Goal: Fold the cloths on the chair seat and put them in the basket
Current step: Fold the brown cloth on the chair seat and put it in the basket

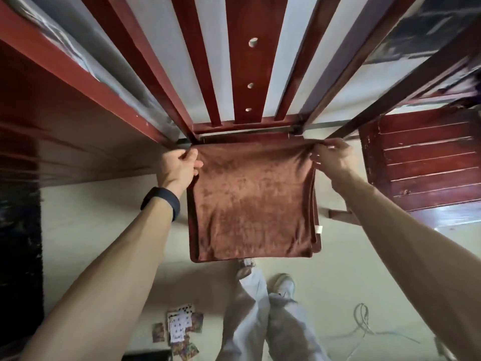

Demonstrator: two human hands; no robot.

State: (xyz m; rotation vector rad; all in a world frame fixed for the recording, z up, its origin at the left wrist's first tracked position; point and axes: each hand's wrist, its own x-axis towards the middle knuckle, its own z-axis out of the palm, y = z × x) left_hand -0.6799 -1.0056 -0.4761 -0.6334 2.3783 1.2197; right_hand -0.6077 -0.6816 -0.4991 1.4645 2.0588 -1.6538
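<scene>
Chair seat (244, 139) mostly beneath brown cloth (250, 199)

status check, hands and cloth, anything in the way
Left hand and right hand each pinch a far corner of the brown cloth. Cloth spread over the chair seat. No basket in view, nothing on the cloth.

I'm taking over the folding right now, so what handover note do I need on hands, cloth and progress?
Left hand grips the brown cloth at its far left corner; right hand pinches the far right corner. The cloth lies spread on the chair seat, layers showing along its right edge. No basket in view. Done: folding looks begun, not finished. Left: finish the fold, put it in the basket.
</scene>
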